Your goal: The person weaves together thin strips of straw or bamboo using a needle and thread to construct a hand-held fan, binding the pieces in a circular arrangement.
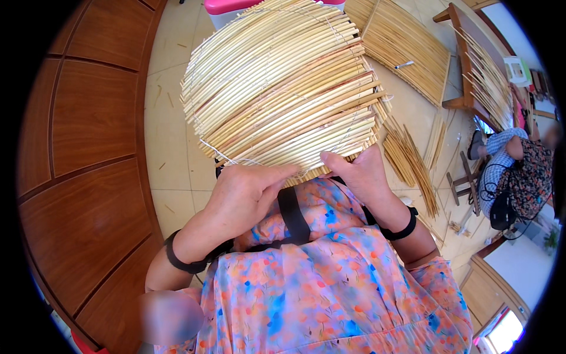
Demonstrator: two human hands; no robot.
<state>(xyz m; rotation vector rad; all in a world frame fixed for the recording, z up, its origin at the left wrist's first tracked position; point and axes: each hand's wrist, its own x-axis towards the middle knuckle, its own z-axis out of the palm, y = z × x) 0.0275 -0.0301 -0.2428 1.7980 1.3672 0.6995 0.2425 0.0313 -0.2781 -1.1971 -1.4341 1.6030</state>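
A round mat of pale straw-coloured stalks [277, 88], laid side by side and stitched with white thread, is tilted up in front of my body. White thread [236, 160] runs along its near left edge. My left hand [244, 186] is closed at the near edge, thumb and forefinger pinched together by the thread; whether a needle is between them is too small to tell. My right hand [359, 171] grips the near right edge, its thumb on top and the other fingers hidden under the mat.
A larger stalk mat [407, 50] lies on the tiled floor at far right, with a bundle of loose stalks [410, 159] nearer. More stalks rest on a wooden bench [483, 59]. Another person [519, 177] sits at right. Wooden panelling [88, 118] stands left; a pink-lidded container [227, 7] is behind the mat.
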